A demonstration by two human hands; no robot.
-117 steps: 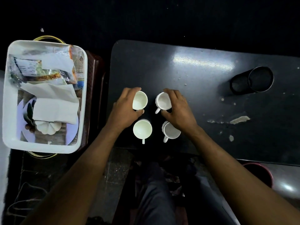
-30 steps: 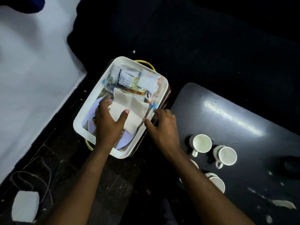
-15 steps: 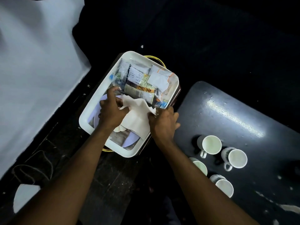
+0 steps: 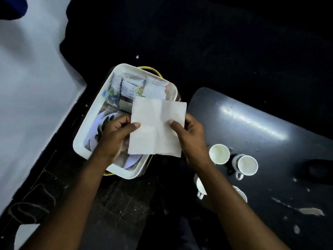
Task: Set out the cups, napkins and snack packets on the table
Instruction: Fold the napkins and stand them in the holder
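Observation:
A white paper napkin (image 4: 157,126) is spread flat in the air over the near right part of the white tray (image 4: 93,121). My left hand (image 4: 115,132) pinches its left edge and my right hand (image 4: 189,136) pinches its right edge. Snack packets (image 4: 138,87) lie at the tray's far end. Several white cups stand on the dark table (image 4: 270,127): one cup (image 4: 219,153) by my right wrist, another (image 4: 247,165) to its right, and two more partly hidden behind my right forearm.
The tray rests on a low stand with a yellow rim (image 4: 149,69), left of the table. A white surface (image 4: 27,87) fills the left side. Cables (image 4: 34,201) lie on the dark floor. Pale flakes (image 4: 310,211) mark the table's near right.
Both hands left the cups, reached into the tray, gripped the napkin and lifted it out. It now hangs unfolded and flat between them.

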